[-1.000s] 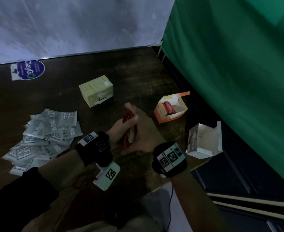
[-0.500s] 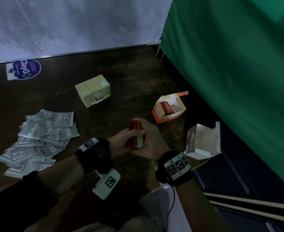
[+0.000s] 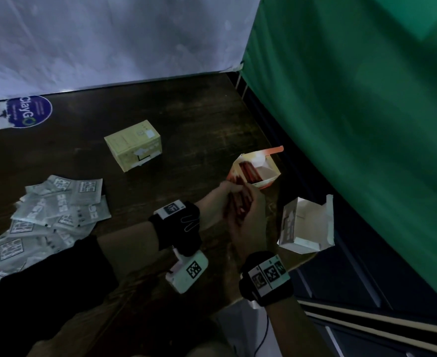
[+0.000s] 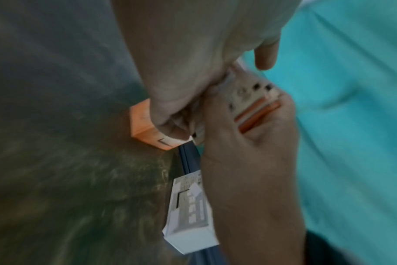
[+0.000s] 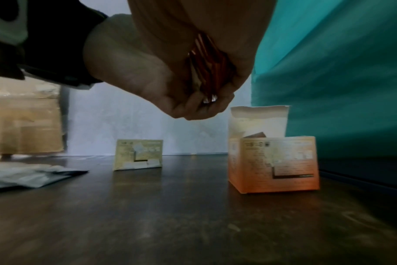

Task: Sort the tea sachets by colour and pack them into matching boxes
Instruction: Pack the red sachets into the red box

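Now both hands clamp one stack of red sachets [image 3: 240, 206], held on edge: left hand [image 3: 216, 207] and right hand [image 3: 251, 222] pressed together around it. Just beyond their fingertips, toward the worktop's right edge, stands the open orange box [image 3: 265, 180], mouth up, nearer the right hand.
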Demonstrator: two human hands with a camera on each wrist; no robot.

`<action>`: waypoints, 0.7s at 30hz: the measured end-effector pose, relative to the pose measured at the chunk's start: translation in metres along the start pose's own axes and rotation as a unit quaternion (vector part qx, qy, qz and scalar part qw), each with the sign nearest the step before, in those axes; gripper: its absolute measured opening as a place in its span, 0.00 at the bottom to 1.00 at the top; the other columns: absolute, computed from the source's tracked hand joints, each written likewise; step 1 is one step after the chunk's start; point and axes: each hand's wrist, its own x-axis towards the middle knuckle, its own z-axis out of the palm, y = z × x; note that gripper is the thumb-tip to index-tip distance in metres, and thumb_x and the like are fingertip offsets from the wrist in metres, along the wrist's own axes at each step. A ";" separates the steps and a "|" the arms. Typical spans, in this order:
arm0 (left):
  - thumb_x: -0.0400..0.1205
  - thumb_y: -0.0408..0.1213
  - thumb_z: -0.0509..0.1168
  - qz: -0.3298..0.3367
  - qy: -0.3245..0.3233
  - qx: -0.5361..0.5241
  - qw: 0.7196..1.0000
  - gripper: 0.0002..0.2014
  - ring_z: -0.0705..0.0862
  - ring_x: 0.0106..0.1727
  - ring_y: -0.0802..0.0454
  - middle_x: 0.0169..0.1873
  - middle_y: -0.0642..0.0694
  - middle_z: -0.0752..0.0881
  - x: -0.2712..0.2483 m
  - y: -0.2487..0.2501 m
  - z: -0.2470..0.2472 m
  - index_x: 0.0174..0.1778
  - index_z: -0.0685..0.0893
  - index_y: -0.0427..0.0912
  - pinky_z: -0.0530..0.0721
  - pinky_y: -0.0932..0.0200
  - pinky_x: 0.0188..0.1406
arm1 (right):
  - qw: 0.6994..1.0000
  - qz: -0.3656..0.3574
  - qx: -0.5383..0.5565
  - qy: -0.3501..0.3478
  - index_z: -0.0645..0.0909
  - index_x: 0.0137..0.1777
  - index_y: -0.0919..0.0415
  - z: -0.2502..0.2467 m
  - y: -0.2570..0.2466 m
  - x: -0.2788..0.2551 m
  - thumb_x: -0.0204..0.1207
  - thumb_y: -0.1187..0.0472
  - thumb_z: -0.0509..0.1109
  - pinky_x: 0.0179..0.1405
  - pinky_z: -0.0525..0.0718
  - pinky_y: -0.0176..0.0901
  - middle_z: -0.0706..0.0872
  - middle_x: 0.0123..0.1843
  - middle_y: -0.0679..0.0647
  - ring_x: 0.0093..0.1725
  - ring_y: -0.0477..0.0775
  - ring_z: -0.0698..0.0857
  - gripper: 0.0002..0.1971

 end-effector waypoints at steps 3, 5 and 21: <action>0.86 0.46 0.54 0.020 -0.015 0.156 0.987 0.23 0.80 0.62 0.45 0.64 0.43 0.79 0.014 0.010 0.017 0.73 0.66 0.38 0.75 0.51 0.71 | 0.994 0.094 0.028 0.051 0.66 0.74 0.56 -0.017 -0.002 0.020 0.77 0.59 0.70 0.64 0.82 0.43 0.79 0.66 0.50 0.63 0.46 0.78 0.27; 0.87 0.53 0.50 0.068 -0.059 0.292 0.952 0.24 0.79 0.62 0.53 0.62 0.52 0.77 0.022 0.017 0.023 0.76 0.61 0.46 0.77 0.66 0.62 | 0.988 0.119 0.010 0.100 0.65 0.73 0.54 -0.032 0.002 0.035 0.76 0.51 0.72 0.60 0.83 0.47 0.77 0.54 0.38 0.58 0.46 0.79 0.29; 0.84 0.45 0.55 0.180 -0.008 0.888 0.423 0.30 0.48 0.83 0.45 0.83 0.49 0.55 0.095 0.018 -0.020 0.82 0.54 0.49 0.54 0.47 0.78 | 0.923 0.162 -0.335 -0.099 0.56 0.78 0.66 -0.032 0.044 0.137 0.77 0.54 0.69 0.69 0.72 0.62 0.69 0.74 0.66 0.74 0.68 0.69 0.35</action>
